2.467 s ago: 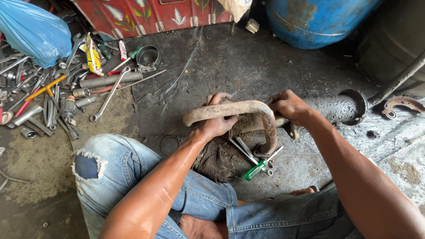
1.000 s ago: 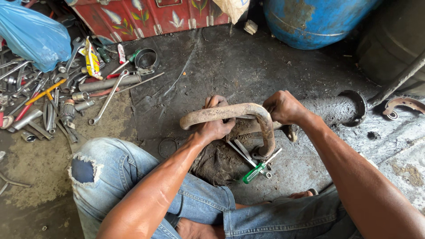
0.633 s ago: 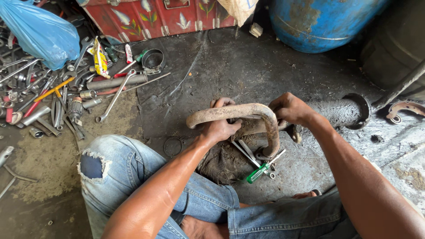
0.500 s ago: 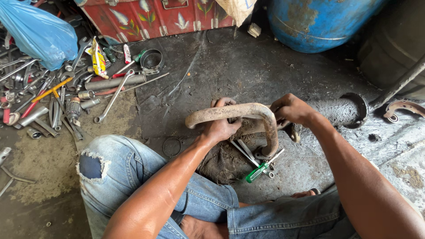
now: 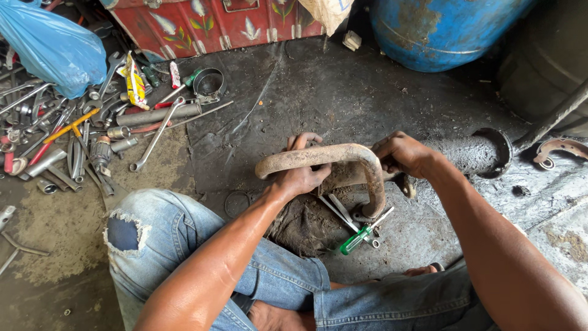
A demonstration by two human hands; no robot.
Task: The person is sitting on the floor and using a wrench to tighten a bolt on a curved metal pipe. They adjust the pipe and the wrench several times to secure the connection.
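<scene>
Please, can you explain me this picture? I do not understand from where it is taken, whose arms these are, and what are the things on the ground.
The camera sits on a person's head and looks down, so both arms are that person's own. The person sits on a dirty floor in blue jeans.

The left hand grips a rusty bent pipe. The right hand rests where this pipe meets a grey, dirt-covered tube.

Below the pipe lie a green-handled screwdriver and thin metal tools. At the left is a heap of wrenches and metal parts and a blue plastic bag. At the top stand a red painted box and a blue drum.
</scene>
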